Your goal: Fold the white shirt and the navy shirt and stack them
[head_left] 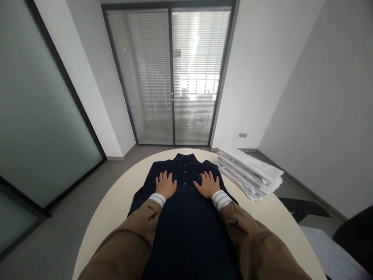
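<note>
A dark navy shirt (186,221) lies spread out on the round cream table, its collar (185,157) at the far side and a row of small buttons down the middle. My left hand (166,185) rests flat on the left chest of the shirt, fingers spread. On the other side of the buttons, my right hand (208,184) also lies flat with fingers apart, by what looks like a chest pocket. Neither hand grips the cloth. The shirt's sleeves are partly hidden under my forearms.
A stack of folded white sheets (247,171) sits at the right of the round table (116,198), slightly past its edge. Behind stand glass doors with blinds (171,77). At the lower right are a pale surface (335,252) and a black object (357,237), perhaps a chair.
</note>
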Tool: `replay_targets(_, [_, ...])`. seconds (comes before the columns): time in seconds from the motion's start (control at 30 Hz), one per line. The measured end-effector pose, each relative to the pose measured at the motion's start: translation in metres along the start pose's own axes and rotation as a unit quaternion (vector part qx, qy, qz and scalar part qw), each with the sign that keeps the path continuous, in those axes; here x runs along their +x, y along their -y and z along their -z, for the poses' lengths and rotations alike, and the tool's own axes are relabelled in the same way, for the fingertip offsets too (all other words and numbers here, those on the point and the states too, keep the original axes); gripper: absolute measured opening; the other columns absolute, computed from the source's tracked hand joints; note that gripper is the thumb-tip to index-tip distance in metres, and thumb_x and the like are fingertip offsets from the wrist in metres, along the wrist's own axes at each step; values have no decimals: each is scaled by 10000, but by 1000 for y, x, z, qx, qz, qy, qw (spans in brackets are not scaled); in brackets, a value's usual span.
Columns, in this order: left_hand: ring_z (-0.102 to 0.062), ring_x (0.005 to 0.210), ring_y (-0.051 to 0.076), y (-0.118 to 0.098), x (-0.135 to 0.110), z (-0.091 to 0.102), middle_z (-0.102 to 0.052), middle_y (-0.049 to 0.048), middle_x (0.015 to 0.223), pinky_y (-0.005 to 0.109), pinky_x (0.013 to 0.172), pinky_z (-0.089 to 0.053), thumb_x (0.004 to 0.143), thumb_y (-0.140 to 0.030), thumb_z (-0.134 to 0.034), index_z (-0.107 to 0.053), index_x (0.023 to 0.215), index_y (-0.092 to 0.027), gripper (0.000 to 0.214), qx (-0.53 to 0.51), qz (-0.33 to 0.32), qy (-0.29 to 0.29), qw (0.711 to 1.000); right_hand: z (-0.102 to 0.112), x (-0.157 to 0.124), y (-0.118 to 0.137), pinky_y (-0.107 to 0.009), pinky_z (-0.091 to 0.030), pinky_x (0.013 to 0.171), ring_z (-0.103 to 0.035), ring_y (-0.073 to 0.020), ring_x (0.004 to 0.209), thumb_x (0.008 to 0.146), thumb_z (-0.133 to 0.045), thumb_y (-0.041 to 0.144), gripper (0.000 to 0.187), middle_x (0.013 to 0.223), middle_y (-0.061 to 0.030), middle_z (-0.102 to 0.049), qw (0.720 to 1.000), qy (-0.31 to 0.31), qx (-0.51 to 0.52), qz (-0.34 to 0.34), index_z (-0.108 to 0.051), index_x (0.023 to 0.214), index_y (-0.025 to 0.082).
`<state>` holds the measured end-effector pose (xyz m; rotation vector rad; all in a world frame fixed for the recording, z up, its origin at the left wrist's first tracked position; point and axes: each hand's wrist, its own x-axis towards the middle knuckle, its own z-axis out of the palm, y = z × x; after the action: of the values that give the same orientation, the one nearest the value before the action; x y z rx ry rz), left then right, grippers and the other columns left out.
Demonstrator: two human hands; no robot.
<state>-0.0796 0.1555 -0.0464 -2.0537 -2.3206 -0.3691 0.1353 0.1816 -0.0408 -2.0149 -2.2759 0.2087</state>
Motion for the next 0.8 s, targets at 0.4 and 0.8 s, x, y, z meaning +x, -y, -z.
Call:
replay_targets(0.4, [-317, 1450, 341, 5, -1, -3, -385, 93, 1575, 525, 1173, -239, 961, -453, -443, -424, 1503, -271, 571, -3, -39, -18, 999, 20, 82, 0, -385, -339, 1067, -449, -288, 1295, 973, -449, 421, 396, 1341, -121, -599, 993, -91, 65, 42, -618, 1249, 191])
replay_targets(0.8, [-313, 1451, 331, 8, 6, -7, -410, 59, 1558, 517, 1180, -242, 960, -450, -465, -500, 1452, -316, 511, -23, -70, -19, 997, -6, 149, 1, -485, -280, 1109, -423, -305, 1370, 903, -598, 319, 678, 1401, -142, -562, 988, -84, 126, -9, -319, 1509, 193])
